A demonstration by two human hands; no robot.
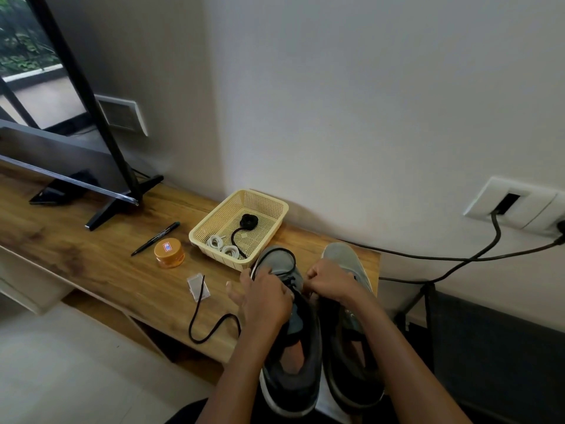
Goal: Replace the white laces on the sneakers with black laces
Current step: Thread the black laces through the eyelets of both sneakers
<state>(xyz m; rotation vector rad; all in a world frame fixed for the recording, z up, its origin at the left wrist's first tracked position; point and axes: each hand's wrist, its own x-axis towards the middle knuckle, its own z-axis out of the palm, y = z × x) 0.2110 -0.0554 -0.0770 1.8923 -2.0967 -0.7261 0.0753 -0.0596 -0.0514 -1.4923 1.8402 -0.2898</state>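
Wooden shelf (91, 264) with sneakers (339, 255), basket (195, 237), orange jar (169, 253), pen (156, 238), packet (198, 287), black lace (211, 329)

Left hand (266, 298) and right hand (330, 284) are recorded as bare. One pale, short-trimmed nail (228, 283) is noted on a left finger just outboard of the grip. Behind each grip, the left forearm (241, 371) and right forearm (406, 362) are seen uncovered to the frame edge. Well behind the grips, a dark garment (183, 415) is observed at the lap; its type cannot be determined.
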